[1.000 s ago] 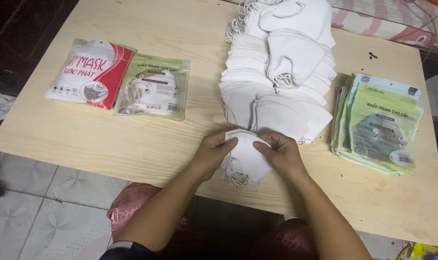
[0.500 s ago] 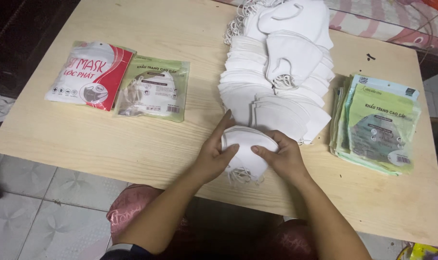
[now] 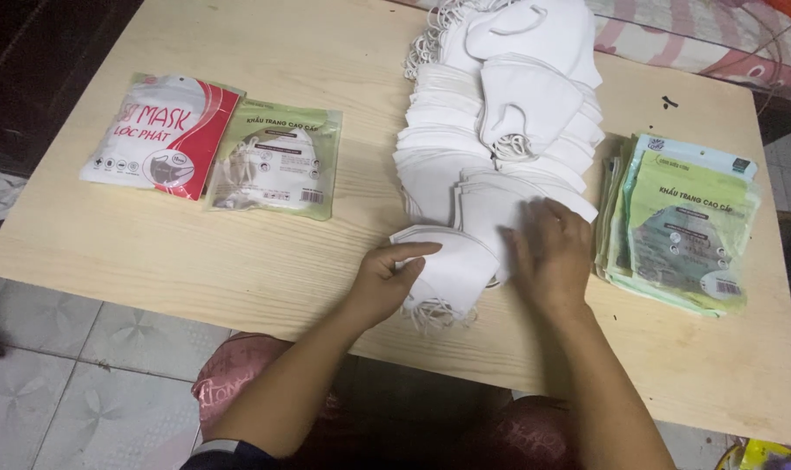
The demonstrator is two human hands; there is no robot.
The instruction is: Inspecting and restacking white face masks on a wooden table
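Compared with half a second ago, the two hands have parted: both then cupped one white mask at the near edge of the desk [image 3: 195,252]; the right hand [image 3: 548,252] has since shifted toward the far side and now lies flat, fingers spread, on the nearest mask of the long pile [image 3: 500,130], gripping nothing that can be seen. The left hand [image 3: 387,283] remains on the folded white mask [image 3: 452,270], fingers narrowed and pinching its left edge; that mask lies near the middle of the near edge, touching the foot of the pile, with its ear loops trailing toward the edge. The mask appears flatter than in the earlier frame. The packets have not moved. Count: two hands, both the person's own; one mask separated from the pile; one pile of white masks running from the near middle to the far edge, too many and too overlapped to count; one red-and-white mask packet [image 3: 160,135] and one green mask packet [image 3: 278,161], side by side and just touching near the left edge; one stack of green packets [image 3: 683,226] near the right edge, number not determinable. One small dark mark [image 3: 670,102] shows on the desk toward the far right corner.
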